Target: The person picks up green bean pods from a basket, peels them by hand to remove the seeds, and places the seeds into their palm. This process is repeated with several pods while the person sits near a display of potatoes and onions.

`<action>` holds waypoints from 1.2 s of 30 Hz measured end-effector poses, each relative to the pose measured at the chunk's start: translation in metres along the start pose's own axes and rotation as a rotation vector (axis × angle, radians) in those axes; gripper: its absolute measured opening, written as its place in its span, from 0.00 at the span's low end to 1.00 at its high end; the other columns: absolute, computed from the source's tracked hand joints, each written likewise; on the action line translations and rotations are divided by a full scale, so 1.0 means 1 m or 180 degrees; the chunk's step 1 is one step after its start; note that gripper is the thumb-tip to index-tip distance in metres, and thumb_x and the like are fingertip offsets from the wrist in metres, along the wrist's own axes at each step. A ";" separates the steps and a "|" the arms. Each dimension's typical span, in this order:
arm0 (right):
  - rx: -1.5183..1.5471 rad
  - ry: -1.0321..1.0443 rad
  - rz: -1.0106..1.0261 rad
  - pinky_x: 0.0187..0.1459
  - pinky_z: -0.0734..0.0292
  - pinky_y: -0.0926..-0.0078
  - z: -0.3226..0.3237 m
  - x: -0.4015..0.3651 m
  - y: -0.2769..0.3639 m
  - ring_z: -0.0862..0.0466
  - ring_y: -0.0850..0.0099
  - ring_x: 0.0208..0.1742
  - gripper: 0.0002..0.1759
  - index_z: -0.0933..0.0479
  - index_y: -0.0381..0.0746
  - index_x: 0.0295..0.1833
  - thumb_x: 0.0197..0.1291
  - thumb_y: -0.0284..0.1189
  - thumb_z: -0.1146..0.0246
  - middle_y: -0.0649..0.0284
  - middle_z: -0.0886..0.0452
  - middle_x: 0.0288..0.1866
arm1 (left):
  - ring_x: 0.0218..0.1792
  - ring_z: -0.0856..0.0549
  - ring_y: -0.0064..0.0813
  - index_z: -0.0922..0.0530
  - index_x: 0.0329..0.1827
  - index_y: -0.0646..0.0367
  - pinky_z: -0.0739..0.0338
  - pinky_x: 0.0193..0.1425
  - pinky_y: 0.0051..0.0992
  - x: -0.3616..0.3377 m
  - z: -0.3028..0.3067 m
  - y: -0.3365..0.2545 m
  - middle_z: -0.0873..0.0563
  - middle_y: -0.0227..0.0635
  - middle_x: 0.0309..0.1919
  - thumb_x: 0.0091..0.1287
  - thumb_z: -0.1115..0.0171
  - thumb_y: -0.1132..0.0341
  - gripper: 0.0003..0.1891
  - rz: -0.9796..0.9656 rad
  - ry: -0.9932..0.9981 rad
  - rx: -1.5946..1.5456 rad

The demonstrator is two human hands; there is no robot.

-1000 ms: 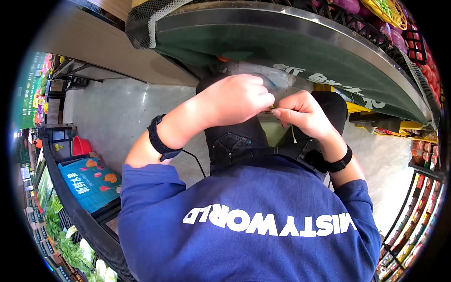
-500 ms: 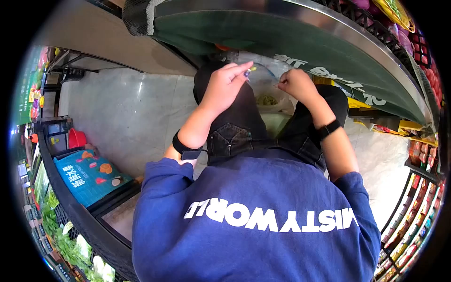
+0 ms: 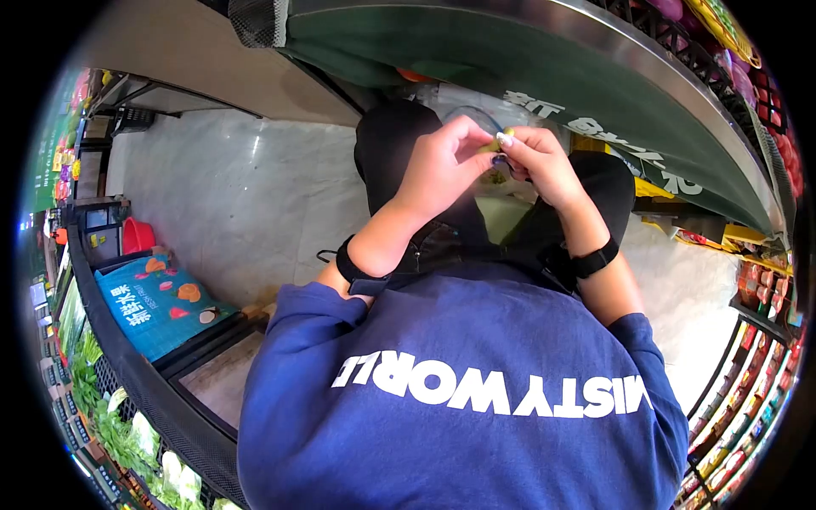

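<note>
Green piece: small and slim, it sits between the fingertips of both hands, above the far edge of the pale green tub between the knees. The left hand holds it in a narrow pinch, thumb and forefinger nearly meeting, the dark thumbnail pointing toward the other hand. The right hand is also narrowed to a pinch on it, thumb and forefinger tips close together and almost touching those of the left; the other fingers are curled in. The exact shape of the piece is too small to tell. Just below the fingertips, more greens show at the tub's far edge, partly hidden by the hands. Beyond the hands a thin bluish curve arches over clear plastic; what it belongs to cannot be told. Black trousers flank the tub, and each wrist wears a black band. The green cloth of a stand hangs ahead, below its metal rim. On the left, a printed blue sheet lies near a red basin.
</note>
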State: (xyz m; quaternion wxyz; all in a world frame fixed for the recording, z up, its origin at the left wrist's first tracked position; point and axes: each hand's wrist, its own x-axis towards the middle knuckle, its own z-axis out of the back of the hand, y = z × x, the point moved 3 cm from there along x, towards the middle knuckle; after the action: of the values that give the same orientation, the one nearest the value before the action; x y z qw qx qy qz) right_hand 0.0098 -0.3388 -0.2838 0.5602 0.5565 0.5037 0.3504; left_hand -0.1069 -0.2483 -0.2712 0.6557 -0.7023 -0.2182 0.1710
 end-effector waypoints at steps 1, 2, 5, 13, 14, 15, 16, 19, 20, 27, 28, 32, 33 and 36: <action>0.0093 0.0041 0.0083 0.19 0.47 0.87 0.001 -0.002 0.002 0.41 0.86 0.17 0.17 0.27 0.38 0.26 0.61 0.39 0.46 0.76 0.37 0.16 | 0.35 0.20 0.19 0.29 0.37 0.65 0.25 0.40 0.18 -0.001 -0.003 -0.004 0.19 0.34 0.32 0.57 0.41 0.77 0.07 -0.0106 0.0127 0.0354; 0.0187 0.0092 0.0169 0.19 0.47 0.87 0.002 -0.004 0.005 0.40 0.87 0.17 0.17 0.27 0.37 0.25 0.60 0.39 0.46 0.76 0.37 0.16 | 0.34 0.20 0.18 0.28 0.36 0.64 0.25 0.39 0.17 -0.001 -0.006 -0.008 0.19 0.33 0.31 0.57 0.40 0.77 0.07 -0.0214 0.0246 0.0713; -0.0272 0.0137 0.0219 0.19 0.47 0.86 -0.001 -0.011 0.019 0.40 0.87 0.18 0.18 0.26 0.36 0.23 0.60 0.37 0.45 0.76 0.36 0.15 | 0.30 0.19 0.18 0.26 0.35 0.65 0.25 0.35 0.17 -0.005 -0.012 -0.021 0.18 0.34 0.28 0.56 0.39 0.75 0.06 -0.0443 0.0280 0.1214; -0.0348 0.0323 0.0514 0.19 0.47 0.84 -0.003 -0.018 0.025 0.40 0.87 0.18 0.19 0.24 0.34 0.21 0.58 0.36 0.42 0.75 0.34 0.13 | 0.29 0.20 0.19 0.23 0.39 0.67 0.25 0.34 0.19 -0.007 -0.013 -0.030 0.18 0.35 0.27 0.57 0.42 0.76 0.07 -0.0403 0.0916 0.1223; -0.0381 0.0305 0.0646 0.18 0.47 0.84 -0.004 -0.019 0.025 0.39 0.87 0.17 0.19 0.24 0.34 0.20 0.57 0.36 0.42 0.74 0.34 0.13 | 0.29 0.20 0.19 0.23 0.39 0.67 0.25 0.34 0.19 -0.007 -0.013 -0.029 0.18 0.35 0.27 0.57 0.42 0.76 0.07 -0.0402 0.0921 0.1222; -0.0378 0.0299 0.0645 0.18 0.47 0.84 -0.003 -0.020 0.024 0.39 0.87 0.17 0.19 0.24 0.34 0.20 0.57 0.36 0.42 0.74 0.34 0.13 | 0.29 0.20 0.19 0.23 0.39 0.67 0.25 0.34 0.19 -0.007 -0.013 -0.026 0.18 0.35 0.28 0.58 0.42 0.75 0.07 -0.0283 0.0992 0.1054; -0.0364 0.0307 0.0670 0.18 0.47 0.83 -0.002 -0.021 0.023 0.39 0.87 0.17 0.19 0.24 0.34 0.20 0.57 0.36 0.42 0.74 0.34 0.13 | 0.29 0.20 0.19 0.23 0.40 0.67 0.25 0.33 0.19 -0.007 -0.014 -0.024 0.18 0.34 0.28 0.58 0.43 0.75 0.08 -0.0165 0.1059 0.0884; -0.0282 0.0344 0.0696 0.18 0.47 0.83 -0.001 -0.024 0.021 0.39 0.86 0.16 0.19 0.24 0.34 0.20 0.57 0.36 0.42 0.73 0.32 0.13 | 0.27 0.21 0.17 0.24 0.41 0.67 0.27 0.30 0.17 -0.007 -0.015 -0.025 0.18 0.34 0.28 0.60 0.43 0.73 0.09 -0.0155 0.1224 0.0674; -0.0210 0.0372 0.0695 0.17 0.47 0.83 -0.001 -0.025 0.021 0.39 0.86 0.16 0.19 0.24 0.34 0.21 0.57 0.36 0.43 0.72 0.31 0.13 | 0.27 0.21 0.17 0.24 0.41 0.67 0.27 0.30 0.17 -0.007 -0.016 -0.025 0.18 0.34 0.28 0.60 0.43 0.73 0.09 -0.0154 0.1227 0.0672; 0.0029 0.0432 0.0583 0.19 0.45 0.85 -0.005 -0.028 0.024 0.37 0.86 0.17 0.19 0.23 0.35 0.23 0.58 0.38 0.45 0.70 0.27 0.15 | 0.22 0.24 0.16 0.25 0.40 0.65 0.31 0.25 0.14 -0.005 -0.014 -0.007 0.18 0.40 0.29 0.61 0.43 0.67 0.10 0.0709 0.1483 -0.0930; 0.0113 0.0460 0.0603 0.19 0.45 0.85 -0.006 -0.028 0.027 0.36 0.85 0.17 0.19 0.22 0.34 0.24 0.58 0.37 0.45 0.68 0.26 0.16 | 0.22 0.24 0.17 0.25 0.40 0.65 0.32 0.25 0.13 -0.005 -0.015 -0.004 0.18 0.42 0.29 0.61 0.43 0.67 0.10 0.0822 0.1514 -0.1325; 0.0614 0.0580 0.0644 0.20 0.44 0.85 -0.007 -0.028 0.024 0.36 0.85 0.17 0.17 0.22 0.33 0.26 0.58 0.35 0.46 0.63 0.22 0.20 | 0.20 0.25 0.18 0.27 0.41 0.66 0.32 0.23 0.13 -0.006 -0.021 -0.001 0.19 0.44 0.28 0.62 0.44 0.66 0.11 0.0870 0.1643 -0.1999; 0.0617 0.0583 0.0637 0.20 0.44 0.85 -0.007 -0.028 0.022 0.36 0.85 0.17 0.17 0.22 0.33 0.26 0.58 0.35 0.46 0.63 0.22 0.20 | 0.19 0.25 0.17 0.27 0.41 0.66 0.32 0.23 0.13 -0.007 -0.023 0.000 0.19 0.44 0.27 0.63 0.45 0.65 0.11 0.0976 0.1615 -0.2190; 0.0832 0.0596 0.0757 0.20 0.44 0.86 -0.006 -0.028 0.020 0.36 0.84 0.17 0.16 0.22 0.32 0.27 0.58 0.34 0.46 0.61 0.22 0.20 | 0.18 0.26 0.16 0.28 0.41 0.66 0.33 0.21 0.13 -0.009 -0.028 0.001 0.20 0.43 0.27 0.64 0.48 0.65 0.11 0.1201 0.1551 -0.2655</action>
State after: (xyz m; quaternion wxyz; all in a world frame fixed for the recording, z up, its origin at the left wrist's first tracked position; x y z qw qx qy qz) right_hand 0.0006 -0.3616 -0.2588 0.3885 0.6451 0.5255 0.3960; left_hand -0.0998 -0.2763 -0.2703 0.3094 -0.9505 0.0217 0.0162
